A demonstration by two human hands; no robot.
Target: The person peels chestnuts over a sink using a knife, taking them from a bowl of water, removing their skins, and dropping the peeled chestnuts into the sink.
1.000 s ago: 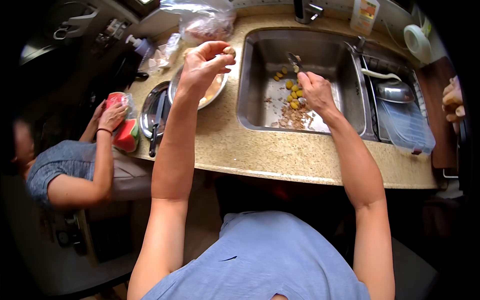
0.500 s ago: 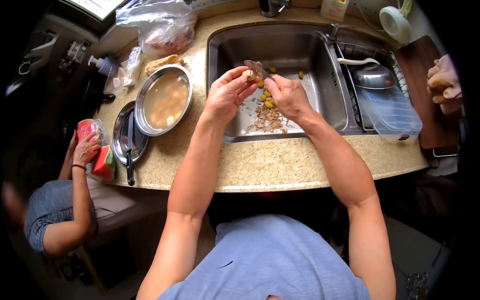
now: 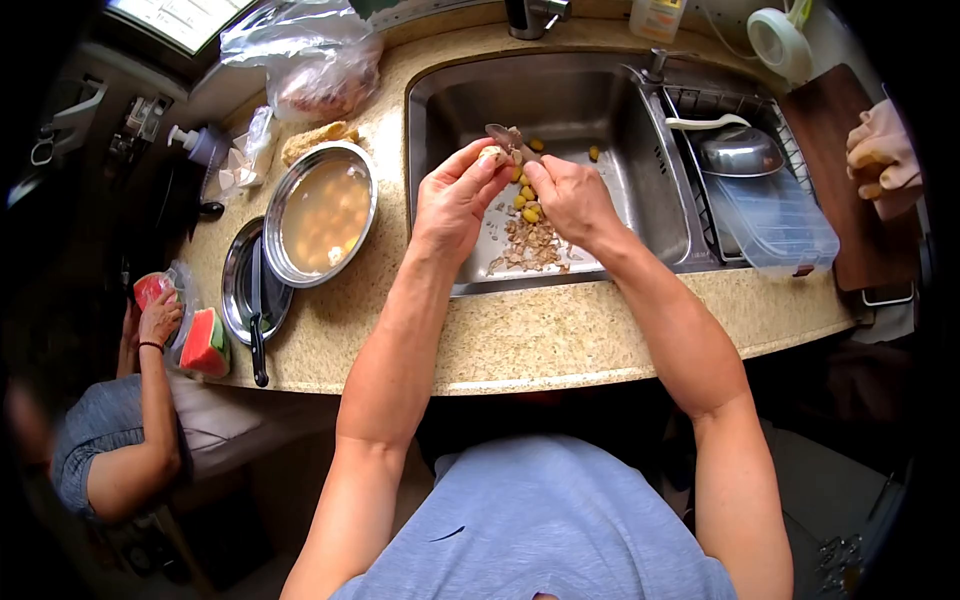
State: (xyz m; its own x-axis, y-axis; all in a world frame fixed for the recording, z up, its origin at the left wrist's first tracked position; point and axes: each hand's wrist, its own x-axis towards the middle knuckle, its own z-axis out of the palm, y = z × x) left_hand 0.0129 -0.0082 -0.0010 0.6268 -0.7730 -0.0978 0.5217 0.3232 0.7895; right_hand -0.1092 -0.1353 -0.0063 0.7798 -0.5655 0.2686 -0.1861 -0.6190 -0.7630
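Over the sink (image 3: 640, 225), my left hand (image 3: 455, 200) pinches a small pale round piece (image 3: 492, 156), perhaps a nut or root. My right hand (image 3: 575, 200) is closed on a small knife, whose blade (image 3: 505, 135) lies against or just behind the piece; its handle is hidden in my fist. Below them in the sink are several yellow-green pieces (image 3: 530, 214) and a heap of brown peelings (image 3: 530, 245). On the counter to the left stands a metal bowl (image 3: 370, 200) of cloudy water with pale pieces in it.
A black-handled knife (image 3: 257, 340) lies across a metal plate (image 3: 232, 290). At the far left another person (image 3: 130, 440) handles watermelon (image 3: 205, 345). Plastic bags (image 3: 320, 75) lie behind the bowl. A dish rack (image 3: 690, 185) with a plastic container (image 3: 775, 225) sits right of the sink.
My left hand has come from above the bowl to the sink, with the piece now against the knife. The view has shifted. The other person's hand has moved apart from one watermelon piece.
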